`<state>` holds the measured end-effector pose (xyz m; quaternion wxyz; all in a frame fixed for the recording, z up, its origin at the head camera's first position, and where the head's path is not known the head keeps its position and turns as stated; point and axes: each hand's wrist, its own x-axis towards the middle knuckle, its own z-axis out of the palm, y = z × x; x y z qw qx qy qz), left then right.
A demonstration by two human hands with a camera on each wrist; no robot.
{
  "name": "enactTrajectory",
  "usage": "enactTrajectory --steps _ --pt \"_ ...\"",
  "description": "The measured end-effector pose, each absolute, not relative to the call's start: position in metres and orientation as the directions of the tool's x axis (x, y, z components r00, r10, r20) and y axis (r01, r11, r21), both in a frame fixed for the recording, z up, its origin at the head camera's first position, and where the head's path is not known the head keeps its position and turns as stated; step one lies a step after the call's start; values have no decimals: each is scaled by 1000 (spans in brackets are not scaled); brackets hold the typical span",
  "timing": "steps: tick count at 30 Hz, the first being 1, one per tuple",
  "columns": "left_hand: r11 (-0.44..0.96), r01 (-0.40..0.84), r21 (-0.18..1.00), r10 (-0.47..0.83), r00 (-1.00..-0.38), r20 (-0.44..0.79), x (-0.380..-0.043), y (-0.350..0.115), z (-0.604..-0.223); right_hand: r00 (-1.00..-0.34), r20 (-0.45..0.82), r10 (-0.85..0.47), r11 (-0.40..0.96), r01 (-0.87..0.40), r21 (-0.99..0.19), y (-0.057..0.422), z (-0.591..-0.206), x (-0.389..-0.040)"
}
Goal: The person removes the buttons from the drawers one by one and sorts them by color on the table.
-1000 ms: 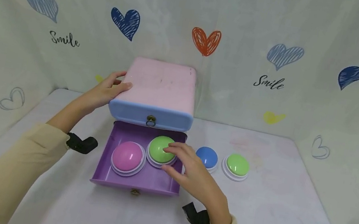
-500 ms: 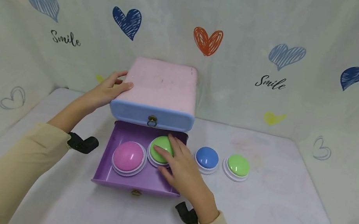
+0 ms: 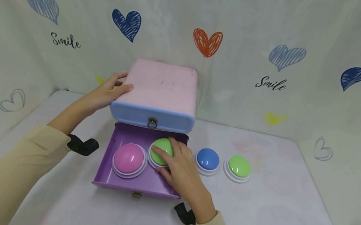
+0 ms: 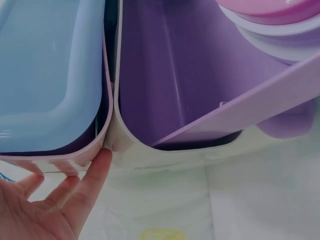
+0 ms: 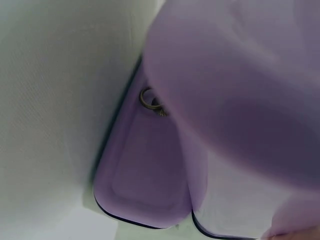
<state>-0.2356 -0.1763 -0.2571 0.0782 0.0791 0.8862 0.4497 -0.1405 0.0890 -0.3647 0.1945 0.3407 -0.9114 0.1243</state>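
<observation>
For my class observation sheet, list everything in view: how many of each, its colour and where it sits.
Cabinet: one, pink, on the table
Upper drawer front: one, blue, above the open drawer
Open drawer: one, purple, below
Ring pulls: two, brass-coloured, on the drawer fronts
Pink button: one, white base, in the drawer
Green buttons: two, white bases, one in the drawer, one on the table
Blue button: one, white base, on the table
Table: one, whitish, underneath
Backdrop: whitish, hearts and two black "Smile" words
Sleeves: two, beige
Left grip: one hand, at the cabinet's left side
Right grip: one hand, on the drawer's green button
</observation>
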Motion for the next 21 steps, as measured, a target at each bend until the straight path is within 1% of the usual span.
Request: enactTrajectory --steps 13,17,21 --pt "576 72 814 213 -975 -64 -235 -177 -256 -652 507 -564 714 -693 -98 89 -366 -142" --pt "576 77 814 214 -975 -60 -234 -177 -258 -645 527 -554 698 -704 -129 90 -364 -141" --pt "577 75 813 215 -975 -62 -235 -176 -258 -647 542 -537 674 -715 -186 92 -358 -138"
